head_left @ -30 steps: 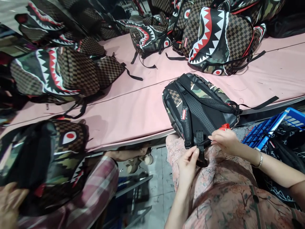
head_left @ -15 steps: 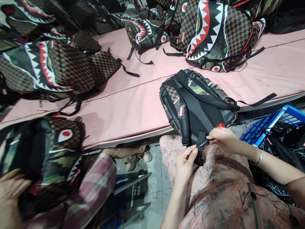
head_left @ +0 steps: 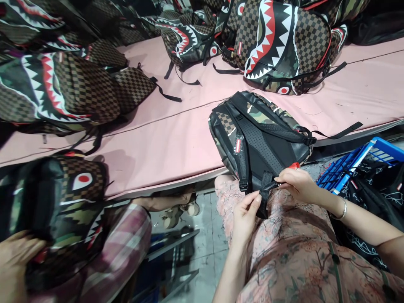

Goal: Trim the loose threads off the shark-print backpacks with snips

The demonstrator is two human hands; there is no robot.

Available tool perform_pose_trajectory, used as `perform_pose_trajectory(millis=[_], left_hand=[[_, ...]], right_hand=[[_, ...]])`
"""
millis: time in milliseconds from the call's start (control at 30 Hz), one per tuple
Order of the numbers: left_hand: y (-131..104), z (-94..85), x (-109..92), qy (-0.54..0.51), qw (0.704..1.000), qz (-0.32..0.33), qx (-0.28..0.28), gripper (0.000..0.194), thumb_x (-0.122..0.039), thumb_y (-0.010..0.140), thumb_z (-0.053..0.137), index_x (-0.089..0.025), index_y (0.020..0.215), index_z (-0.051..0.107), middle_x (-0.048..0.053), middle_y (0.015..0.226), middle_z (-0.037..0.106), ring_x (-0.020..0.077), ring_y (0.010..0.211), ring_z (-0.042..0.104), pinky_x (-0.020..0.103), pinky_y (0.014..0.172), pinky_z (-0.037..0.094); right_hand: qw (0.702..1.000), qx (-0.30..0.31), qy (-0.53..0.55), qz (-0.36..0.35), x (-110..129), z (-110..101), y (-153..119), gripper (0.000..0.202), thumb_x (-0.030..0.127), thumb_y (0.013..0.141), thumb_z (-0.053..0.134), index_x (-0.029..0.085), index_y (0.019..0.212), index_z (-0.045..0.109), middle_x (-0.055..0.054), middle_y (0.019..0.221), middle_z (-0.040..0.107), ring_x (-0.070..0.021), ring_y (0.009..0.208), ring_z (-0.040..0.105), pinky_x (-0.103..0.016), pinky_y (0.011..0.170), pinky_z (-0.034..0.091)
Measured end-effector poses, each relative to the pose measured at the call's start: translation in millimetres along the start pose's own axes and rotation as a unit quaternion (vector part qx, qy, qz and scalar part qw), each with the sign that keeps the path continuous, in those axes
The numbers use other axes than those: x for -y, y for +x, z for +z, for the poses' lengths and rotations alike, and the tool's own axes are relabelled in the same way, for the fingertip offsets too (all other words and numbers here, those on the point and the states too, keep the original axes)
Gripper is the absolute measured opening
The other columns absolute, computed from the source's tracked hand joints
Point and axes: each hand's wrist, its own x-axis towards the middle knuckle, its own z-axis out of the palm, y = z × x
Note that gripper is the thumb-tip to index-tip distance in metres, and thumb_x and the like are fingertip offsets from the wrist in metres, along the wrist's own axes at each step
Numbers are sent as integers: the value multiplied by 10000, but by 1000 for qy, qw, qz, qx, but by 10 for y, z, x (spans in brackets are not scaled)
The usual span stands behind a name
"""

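A backpack point(head_left: 260, 134) in checks and camouflage lies with its black padded back upward, across the table edge and my lap. My left hand point(head_left: 248, 212) is closed in a pinch on the end of a black strap point(head_left: 262, 206) at the near end of the bag. Just right of it, my right hand point(head_left: 295, 183) is closed round what look like red-handled scissors point(head_left: 294, 166). Their dark, narrow tip points left at the strap, close to my left fingertips. Most of the tool is hidden by my fingers.
More shark-mouth backpacks point(head_left: 280, 42) lie on the pink-covered table point(head_left: 176, 139). On the left, a co-worker's hand point(head_left: 22, 252) holds an open backpack point(head_left: 78, 202) beside a plaid-covered leg. A blue crate point(head_left: 347, 164) with black printed items stands at the right.
The view has shifted slightly, moving the table and bags a little left in the picture. My hands keep the same hold, and the tool's tip still lies near the strap.
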Motion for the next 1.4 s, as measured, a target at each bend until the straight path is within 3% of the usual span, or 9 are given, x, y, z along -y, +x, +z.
perform_pose_trajectory(millis=[233,600,700,833,933,1033,1267,1333,1400], left_hand=[[23,16,20,9,1000,-4,21,212,-298,648,681,-187,823,722,39,835,705,154,767,601,260,733,461],[17,64,33,17,1000,-2,10,248,-352,627,691,-177,801,716,43,819,685,170,773,585,281,739,448],[19,-82,29,-20,999,-16,19,283,-407,571,728,-175,733,706,36,707,667,159,649,575,289,643,454],[103,-551,-31,-75,988,5,136,588,-720,602,513,-196,334,508,9,341,410,112,362,406,307,462,395],[252,-766,-94,18,995,54,86,582,-695,690,435,-172,516,622,48,488,533,150,498,502,312,553,420],[459,-665,-131,206,974,94,-23,411,-545,749,504,-160,801,640,59,725,617,170,679,552,296,663,421],[848,-208,-173,607,789,84,-49,482,-520,656,606,-141,950,563,152,885,635,289,831,596,354,692,422],[893,-250,-171,600,797,55,-34,396,-431,662,614,-140,929,580,142,826,652,290,808,609,359,688,427],[903,-350,-142,509,859,54,-29,321,-341,672,593,-155,934,593,99,772,661,246,768,618,336,691,434]], right_hand=[[999,39,11,-7,17,-34,27,168,229,883,436,180,959,578,-58,845,614,-155,796,549,-249,670,390],[998,-4,53,19,90,52,39,167,212,870,434,176,884,596,-65,798,623,-154,718,562,-261,631,405],[985,-25,168,38,105,37,27,149,245,864,457,178,861,590,-56,774,617,-146,706,561,-260,633,420],[920,-90,337,178,30,147,56,166,324,836,504,184,907,557,-24,768,574,-128,674,538,-248,601,426],[856,-99,417,290,-75,347,189,239,374,793,532,185,938,528,16,710,528,-93,572,479,-221,534,394],[826,-106,454,318,-120,537,385,329,406,695,617,175,915,539,2,765,553,-95,630,496,-223,576,401],[811,-87,476,328,29,661,643,311,460,697,589,155,753,563,20,629,510,-99,560,469,-223,506,379],[815,-92,463,336,17,679,652,319,462,715,573,149,777,587,34,580,483,-90,508,442,-218,475,363],[827,-91,439,339,-25,713,664,328,459,755,532,148,821,614,38,546,479,-95,497,454,-220,480,373]])
